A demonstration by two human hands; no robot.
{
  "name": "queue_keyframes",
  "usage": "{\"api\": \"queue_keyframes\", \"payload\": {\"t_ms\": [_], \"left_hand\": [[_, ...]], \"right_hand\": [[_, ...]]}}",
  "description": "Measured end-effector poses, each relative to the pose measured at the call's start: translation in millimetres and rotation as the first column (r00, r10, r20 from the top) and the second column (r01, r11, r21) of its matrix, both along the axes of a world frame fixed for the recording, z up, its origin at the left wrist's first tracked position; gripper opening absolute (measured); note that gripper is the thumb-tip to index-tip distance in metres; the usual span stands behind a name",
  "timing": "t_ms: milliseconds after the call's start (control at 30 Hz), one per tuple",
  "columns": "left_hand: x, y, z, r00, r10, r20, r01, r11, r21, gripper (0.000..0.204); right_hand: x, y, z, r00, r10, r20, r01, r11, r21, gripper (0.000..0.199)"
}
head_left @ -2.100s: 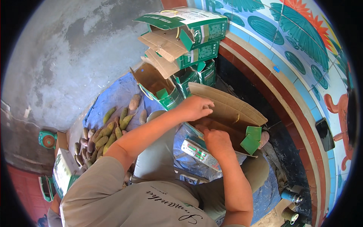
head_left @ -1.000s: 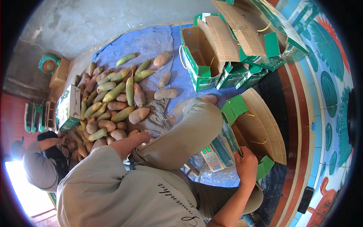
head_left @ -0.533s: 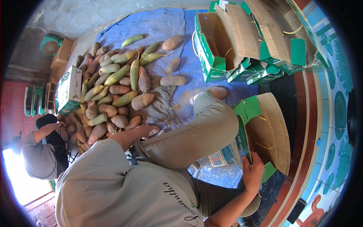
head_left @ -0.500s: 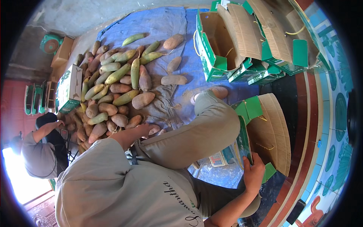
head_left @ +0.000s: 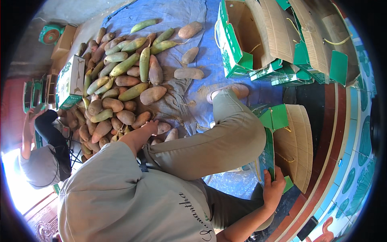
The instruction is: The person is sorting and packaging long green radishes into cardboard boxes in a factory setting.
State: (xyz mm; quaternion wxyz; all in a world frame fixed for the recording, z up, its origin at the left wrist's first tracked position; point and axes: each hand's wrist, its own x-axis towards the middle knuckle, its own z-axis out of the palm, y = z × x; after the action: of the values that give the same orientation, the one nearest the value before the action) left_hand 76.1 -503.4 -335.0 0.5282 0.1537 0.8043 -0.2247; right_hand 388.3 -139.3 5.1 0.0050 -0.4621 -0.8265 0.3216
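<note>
My left hand (head_left: pixel 150 128) reaches to the near edge of a heap of long radishes (head_left: pixel 123 80), some green and some reddish and soil-covered. Its fingers are stretched out beside a reddish radish (head_left: pixel 163 128); whether they touch it I cannot tell. On my right, an open green cardboard carton (head_left: pixel 293 151) stands by my knee, its brown inside and a yellow cord handle showing. My right hand (head_left: pixel 274 188) grips the carton's near wall, thumb on one side and fingers on the other. The carton's bottom is hidden from me.
More open green cartons (head_left: pixel 258 36) stand at the far right. A blue tarp (head_left: pixel 177 16) lies under the radishes. A closed white-and-green carton (head_left: pixel 70 82) rests left of the heap. Another person (head_left: pixel 40 165) sits at the far left. A tiled wall (head_left: pixel 358 161) borders the right.
My view has shifted slightly. My left hand has moved a little against the reddish radishes, while my right hand stays on the carton. The other person's arm has swung away to the left.
</note>
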Motion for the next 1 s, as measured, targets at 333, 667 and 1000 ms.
{"api": "queue_keyframes", "payload": {"t_ms": [333,667,1000], "left_hand": [[-6.3,22.0,22.8,0.964,-0.263,0.032,0.264,0.965,-0.009,0.082],[3.1,20.4,14.6,0.953,-0.290,0.087,0.286,0.957,0.056,0.086],[19.5,2.8,-5.0,0.911,-0.411,0.023,0.401,0.900,0.172,0.072]], "right_hand": [[0.4,-0.5,-3.0,1.000,0.004,-0.007,-0.004,0.999,0.035,0.017],[-1.0,2.5,0.9,0.998,-0.014,0.062,0.014,1.000,0.001,0.023],[-2.3,0.4,-5.3,0.999,0.037,0.001,-0.037,0.998,0.060,0.018]]}}
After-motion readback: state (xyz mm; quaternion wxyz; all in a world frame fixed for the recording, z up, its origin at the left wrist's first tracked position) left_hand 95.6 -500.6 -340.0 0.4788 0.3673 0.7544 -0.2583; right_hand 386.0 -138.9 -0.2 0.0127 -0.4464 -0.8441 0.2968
